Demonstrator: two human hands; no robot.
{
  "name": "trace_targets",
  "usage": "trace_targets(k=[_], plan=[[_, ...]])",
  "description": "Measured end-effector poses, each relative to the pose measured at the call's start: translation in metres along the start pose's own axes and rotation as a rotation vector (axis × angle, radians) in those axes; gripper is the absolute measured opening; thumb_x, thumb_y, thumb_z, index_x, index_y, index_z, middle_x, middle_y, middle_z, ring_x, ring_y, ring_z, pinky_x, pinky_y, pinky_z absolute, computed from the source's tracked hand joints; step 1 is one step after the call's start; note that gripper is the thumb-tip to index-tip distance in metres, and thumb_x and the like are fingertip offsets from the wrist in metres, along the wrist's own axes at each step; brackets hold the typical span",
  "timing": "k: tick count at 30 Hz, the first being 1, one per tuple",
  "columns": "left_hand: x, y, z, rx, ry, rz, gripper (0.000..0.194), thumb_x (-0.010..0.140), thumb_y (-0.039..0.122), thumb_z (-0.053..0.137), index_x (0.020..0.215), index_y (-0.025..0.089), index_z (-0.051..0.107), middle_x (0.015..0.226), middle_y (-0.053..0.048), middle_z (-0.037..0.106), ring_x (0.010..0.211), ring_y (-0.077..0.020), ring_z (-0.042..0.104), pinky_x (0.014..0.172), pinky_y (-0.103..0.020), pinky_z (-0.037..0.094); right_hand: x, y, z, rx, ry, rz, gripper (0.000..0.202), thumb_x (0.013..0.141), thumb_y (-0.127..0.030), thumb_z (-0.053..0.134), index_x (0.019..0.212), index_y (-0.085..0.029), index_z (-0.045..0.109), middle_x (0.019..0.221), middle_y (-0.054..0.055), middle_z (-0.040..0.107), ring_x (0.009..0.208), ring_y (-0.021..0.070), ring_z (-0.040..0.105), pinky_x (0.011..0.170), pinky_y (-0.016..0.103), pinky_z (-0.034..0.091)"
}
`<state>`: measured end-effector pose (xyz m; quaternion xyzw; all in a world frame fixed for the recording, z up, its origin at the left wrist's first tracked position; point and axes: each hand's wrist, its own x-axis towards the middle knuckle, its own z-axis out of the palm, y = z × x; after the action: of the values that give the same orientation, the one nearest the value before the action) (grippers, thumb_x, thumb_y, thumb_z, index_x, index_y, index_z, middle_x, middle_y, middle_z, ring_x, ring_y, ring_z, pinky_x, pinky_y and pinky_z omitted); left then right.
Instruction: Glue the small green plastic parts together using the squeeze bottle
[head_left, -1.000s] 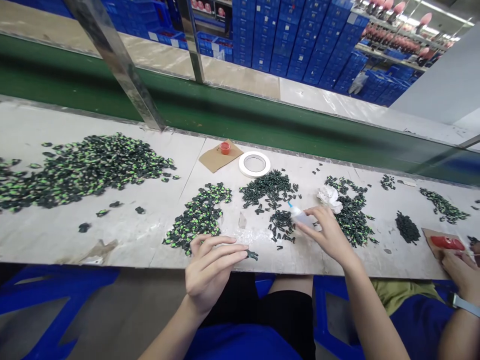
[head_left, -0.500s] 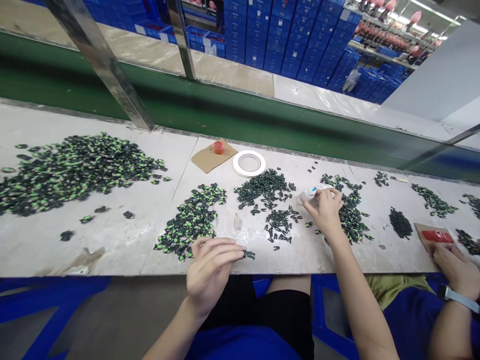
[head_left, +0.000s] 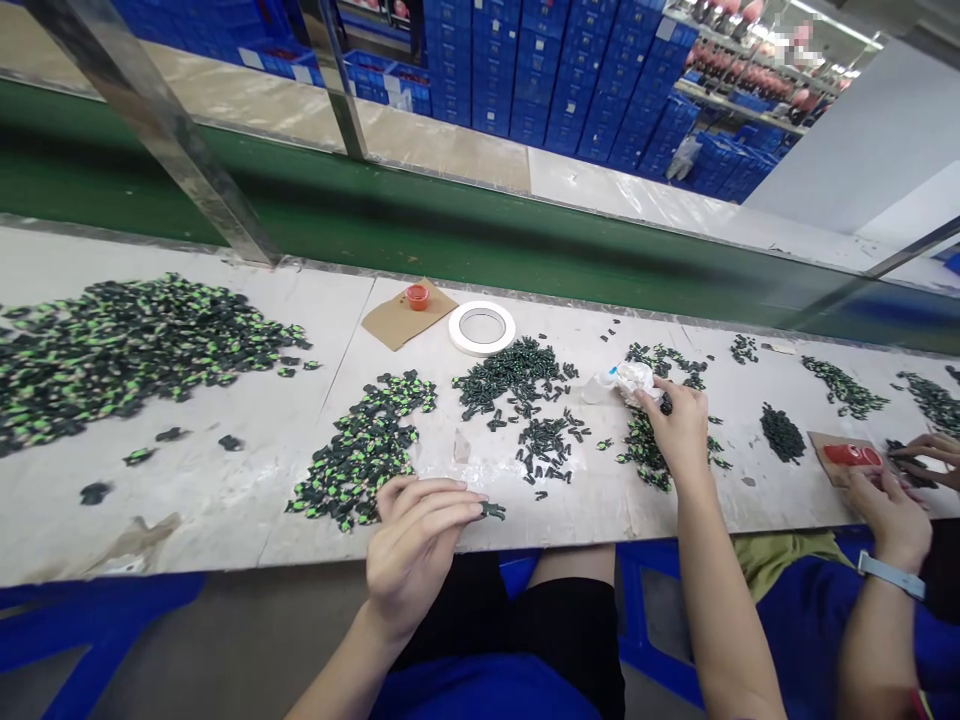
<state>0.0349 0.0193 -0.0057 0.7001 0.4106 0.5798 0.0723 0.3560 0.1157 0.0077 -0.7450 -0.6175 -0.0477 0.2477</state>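
Note:
My left hand (head_left: 424,530) is closed in a pinch on a small dark green plastic piece (head_left: 491,510), whose pronged end sticks out past my fingertips near the table's front edge. My right hand (head_left: 679,425) has thumb and fingers apart at the right edge of a crumpled white tissue (head_left: 632,380) with a small blue mark beside it. Under and around that hand lies a pile of black-and-bright-green pieces (head_left: 649,450). Between my hands are a heap of small dark green pieces (head_left: 514,375) and a looser cluster of them (head_left: 546,445).
Left of centre lies a black-and-green pile (head_left: 360,450); a larger one (head_left: 150,350) spreads far left. A red cup (head_left: 417,297) stands on cardboard (head_left: 397,325) beside a white tape roll (head_left: 482,348). At right, a co-worker's hands (head_left: 892,515) work near a red container (head_left: 851,455).
My right hand has shifted right across the tissue, which now shows more fully on its left. The left hand keeps its pinch. The view has swung slightly right, and a co-worker's second hand has appeared.

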Motion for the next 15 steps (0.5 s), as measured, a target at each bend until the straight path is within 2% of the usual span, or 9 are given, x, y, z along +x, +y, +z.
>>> trace_targets(k=[2, 4, 7, 9, 11, 12, 15], plan=[[0.002, 0.002, 0.001, 0.006, 0.004, 0.014, 0.017, 0.081, 0.003, 0.066, 0.080, 0.019, 0.064, 0.074, 0.001, 0.075, 0.072, -0.0151, 0.069, 0.077, -0.034, 0.042, 0.002, 0.002, 0.002, 0.101, 0.030, 0.011, 0.039, 0.085, -0.049, 0.052, 0.092, -0.017, 0.072, 0.087, 0.014, 0.070, 0.089, 0.0309, 0.057, 0.085, 0.048, 0.045], [0.004, 0.004, 0.001, 0.017, 0.019, 0.033, 0.016, 0.081, 0.004, 0.066, 0.080, 0.020, 0.065, 0.074, 0.001, 0.076, 0.072, -0.0147, 0.068, 0.079, -0.035, 0.043, 0.002, 0.000, -0.001, 0.195, 0.119, 0.029, 0.038, 0.083, -0.049, 0.055, 0.086, -0.016, 0.074, 0.082, 0.013, 0.070, 0.079, 0.0277, 0.060, 0.079, 0.046, 0.049], [0.005, 0.006, 0.000, 0.031, 0.057, 0.071, 0.017, 0.083, 0.004, 0.064, 0.080, 0.021, 0.065, 0.075, 0.002, 0.076, 0.073, -0.0139, 0.069, 0.084, -0.036, 0.043, -0.007, -0.009, -0.018, 0.316, 0.259, 0.007, 0.032, 0.077, -0.049, 0.066, 0.078, -0.018, 0.074, 0.083, 0.011, 0.071, 0.083, 0.0277, 0.062, 0.077, 0.046, 0.051], [0.005, 0.007, 0.000, 0.030, 0.081, 0.114, 0.017, 0.085, 0.005, 0.062, 0.080, 0.021, 0.066, 0.075, 0.002, 0.077, 0.074, -0.0137, 0.069, 0.089, -0.037, 0.041, -0.022, -0.020, -0.038, 0.391, 0.336, -0.015, 0.022, 0.075, -0.042, 0.072, 0.074, -0.020, 0.073, 0.087, 0.008, 0.072, 0.091, 0.0286, 0.063, 0.082, 0.048, 0.051], [0.004, 0.008, 0.000, 0.019, 0.088, 0.148, 0.018, 0.088, 0.008, 0.059, 0.080, 0.022, 0.067, 0.076, 0.002, 0.077, 0.075, -0.0138, 0.069, 0.094, -0.039, 0.039, -0.044, -0.035, -0.059, 0.465, 0.368, -0.062, 0.007, 0.075, -0.030, 0.075, 0.076, -0.023, 0.073, 0.088, 0.004, 0.072, 0.096, 0.0273, 0.064, 0.090, 0.050, 0.048], [0.003, 0.009, 0.000, 0.011, 0.084, 0.158, 0.019, 0.089, 0.010, 0.057, 0.080, 0.023, 0.067, 0.076, 0.002, 0.077, 0.075, -0.0138, 0.069, 0.095, -0.040, 0.038, -0.057, -0.043, -0.069, 0.515, 0.388, -0.094, 0.006, 0.074, -0.023, 0.077, 0.079, -0.024, 0.073, 0.088, 0.003, 0.071, 0.097, 0.0271, 0.064, 0.090, 0.050, 0.048], [0.004, 0.012, 0.002, -0.012, 0.055, 0.184, 0.021, 0.092, 0.013, 0.054, 0.080, 0.024, 0.067, 0.077, 0.002, 0.078, 0.076, -0.0133, 0.068, 0.098, -0.041, 0.036, -0.094, -0.067, -0.088, 0.679, 0.335, -0.159, 0.026, 0.070, -0.006, 0.076, 0.088, -0.025, 0.073, 0.081, 0.001, 0.070, 0.081, 0.0233, 0.066, 0.078, 0.045, 0.053]])
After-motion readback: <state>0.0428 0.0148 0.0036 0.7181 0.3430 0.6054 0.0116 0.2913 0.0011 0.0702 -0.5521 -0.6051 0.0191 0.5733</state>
